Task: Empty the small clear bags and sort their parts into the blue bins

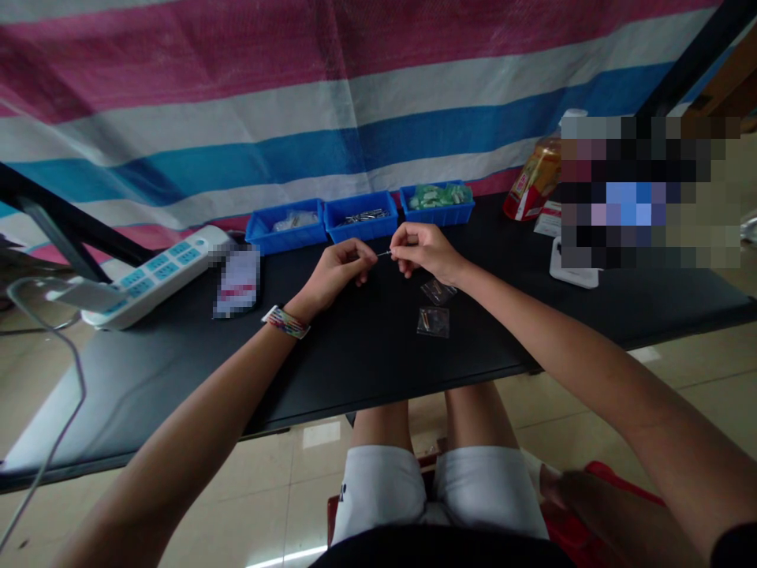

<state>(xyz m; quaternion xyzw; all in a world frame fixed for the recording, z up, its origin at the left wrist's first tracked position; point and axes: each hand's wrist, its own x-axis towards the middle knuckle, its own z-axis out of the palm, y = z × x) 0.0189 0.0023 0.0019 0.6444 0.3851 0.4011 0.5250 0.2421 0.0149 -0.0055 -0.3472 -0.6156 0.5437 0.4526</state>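
A thin silvery metal piece spans the gap between my two hands over the black table. My left hand pinches one end between thumb and fingertips. At the other end, my right hand is closed in a pinch; its fingers hide that tip. Below my right hand lie a small clear bag and another clear bag with small brass-coloured parts inside. Just beyond my hands stands a blue bin of slim metal pieces.
Beside it are a left blue bin with clear plastic bags and a right blue bin with green packets. A white power strip lies left. Right, a bottle stands behind a white device. A striped sheet hangs behind.
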